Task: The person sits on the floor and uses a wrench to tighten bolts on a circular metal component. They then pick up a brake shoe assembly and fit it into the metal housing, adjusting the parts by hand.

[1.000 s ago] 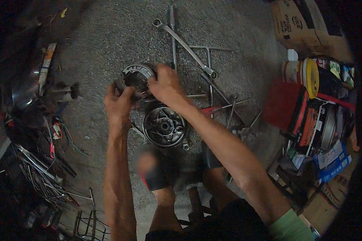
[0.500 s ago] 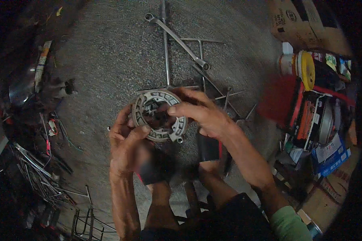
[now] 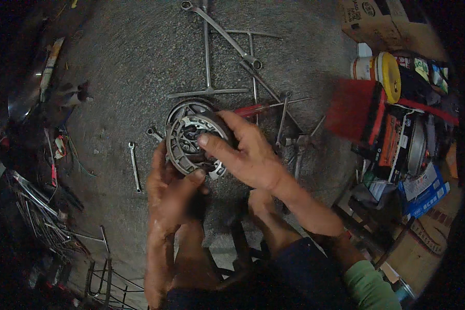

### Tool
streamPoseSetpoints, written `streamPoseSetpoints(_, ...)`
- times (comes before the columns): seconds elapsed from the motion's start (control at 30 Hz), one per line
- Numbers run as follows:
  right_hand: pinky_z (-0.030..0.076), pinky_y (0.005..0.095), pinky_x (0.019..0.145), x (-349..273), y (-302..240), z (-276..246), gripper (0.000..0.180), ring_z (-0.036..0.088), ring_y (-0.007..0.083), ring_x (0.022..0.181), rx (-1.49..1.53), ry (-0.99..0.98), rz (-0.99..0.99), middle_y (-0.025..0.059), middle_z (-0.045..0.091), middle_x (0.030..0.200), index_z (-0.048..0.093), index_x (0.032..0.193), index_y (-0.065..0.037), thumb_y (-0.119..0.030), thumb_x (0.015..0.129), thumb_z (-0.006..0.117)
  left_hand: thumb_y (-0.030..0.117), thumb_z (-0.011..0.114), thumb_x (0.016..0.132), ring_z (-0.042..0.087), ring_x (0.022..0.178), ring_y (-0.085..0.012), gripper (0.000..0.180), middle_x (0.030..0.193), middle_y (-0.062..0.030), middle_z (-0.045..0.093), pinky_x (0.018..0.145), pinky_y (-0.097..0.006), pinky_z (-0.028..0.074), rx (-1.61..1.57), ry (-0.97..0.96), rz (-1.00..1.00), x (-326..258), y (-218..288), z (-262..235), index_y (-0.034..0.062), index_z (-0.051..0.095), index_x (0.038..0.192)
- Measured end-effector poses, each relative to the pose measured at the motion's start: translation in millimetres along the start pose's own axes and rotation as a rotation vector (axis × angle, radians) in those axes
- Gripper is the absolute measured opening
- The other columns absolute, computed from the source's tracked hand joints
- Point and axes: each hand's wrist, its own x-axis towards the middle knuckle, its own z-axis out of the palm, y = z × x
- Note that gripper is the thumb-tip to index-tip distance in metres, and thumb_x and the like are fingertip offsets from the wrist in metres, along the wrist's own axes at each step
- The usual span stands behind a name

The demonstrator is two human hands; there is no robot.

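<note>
A pair of metal brake shoes (image 3: 175,152) forms a ribbed ring in front of me, gripped from both sides. My left hand (image 3: 173,188) holds its lower left, with the thumb on the near rim and the fingers curled behind. On the right edge, my right hand (image 3: 245,155) is closed, its thumb reaching across the ring's face toward the middle. Directly behind the shoes shows a round metal plate (image 3: 191,105) with ribs; whether it is held or lies on the floor I cannot tell. The fingers behind the ring are partly hidden.
On the floor ahead lie a long ring spanner (image 3: 222,35), a T-handle wrench (image 3: 207,57) and a red-handled screwdriver (image 3: 250,110). A small spanner (image 3: 134,168) lies left. Rods (image 3: 41,222) pile farther left. A yellow-lidded bucket (image 3: 390,77) and cardboard box (image 3: 398,31) stand right.
The brake shoes have tilted and moved slightly up in view, and the round plate now shows behind them. My right thumb has moved farther in. The view has shifted, uncovering the small spanner.
</note>
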Motion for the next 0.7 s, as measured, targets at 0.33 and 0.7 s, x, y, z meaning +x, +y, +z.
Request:
streamPoseSetpoints(0.33, 0.052, 0.0399, 0.068, -13, -12, -5, 0.056, 0.067, 0.0323, 0.082, -0.004, -0.130, 0.112, 0.0230, 0.065, 0.097, 0.045, 0.125, 0.006, -0.031, 0.088, 0.066, -0.005, 0.067, 0.075, 0.057, 0.111, -0.0225, 0.076, 0.121, -0.0143, 0.058, 0.096, -0.037, 0.048, 0.083, -0.007, -0.010, -1, 0, -19, -0.0022, 0.031, 0.142)
streamPoseSetpoints(0.7, 0.050, 0.0294, 0.087, -41, 29, 18, 0.073, 0.058, 0.0157, 0.106, 0.539, -0.161, 0.102, 0.0110, 0.060, 0.116, 0.041, 0.133, 0.004, -0.016, 0.077, 0.082, -0.002, 0.071, 0.076, 0.051, 0.119, -0.0238, 0.074, 0.127, -0.0132, 0.053, 0.104, -0.037, 0.039, 0.074, -0.025, -0.045, -8, -8, -16, -0.0015, 0.034, 0.141)
